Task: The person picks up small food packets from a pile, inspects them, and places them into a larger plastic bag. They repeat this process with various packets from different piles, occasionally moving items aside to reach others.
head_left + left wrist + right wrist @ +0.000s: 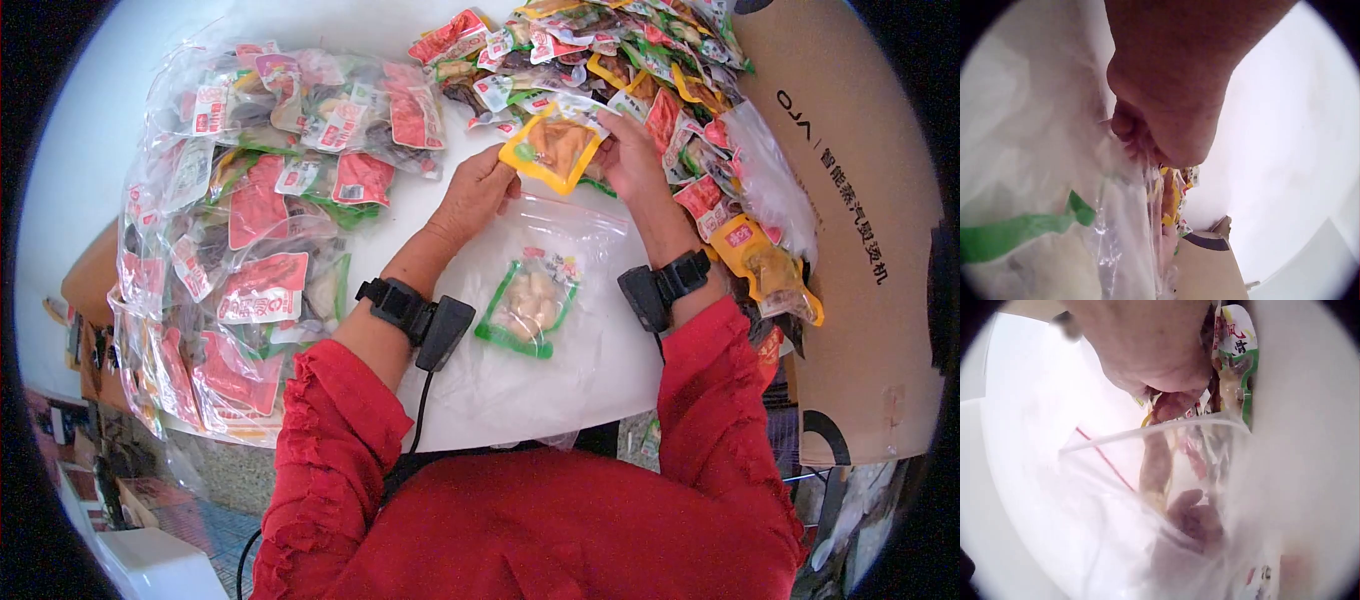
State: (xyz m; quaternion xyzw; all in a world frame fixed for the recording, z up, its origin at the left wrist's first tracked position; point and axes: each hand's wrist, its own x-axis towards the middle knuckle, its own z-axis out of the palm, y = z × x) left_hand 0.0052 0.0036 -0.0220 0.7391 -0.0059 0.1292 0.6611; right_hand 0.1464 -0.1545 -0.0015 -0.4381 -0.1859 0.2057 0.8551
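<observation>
The left hand (474, 198) pinches the near-left edge of the yellow-edged packet (553, 148) between thumb and fingers. The right hand (634, 162) seems to grip the packet's opposite edge, though part of its hold is hidden and the wrist views are too murky to settle it. The packet is thus held up between the two hands, face upward.

Just below the hands, toward the person's body, lies a clear zip bag (598, 262); a green-edged packet (529, 305) sits there, apparently inside the film. Beyond the right hand spreads a heap of loose packets (660, 118); well to the left of the left hand are filled clear bags (262, 192).

The step in hand looks like readying one more packet for the bag. The next move probably calls for freeing one hand to lift the bag's mouth while the other lowers the packet inside, flat.
</observation>
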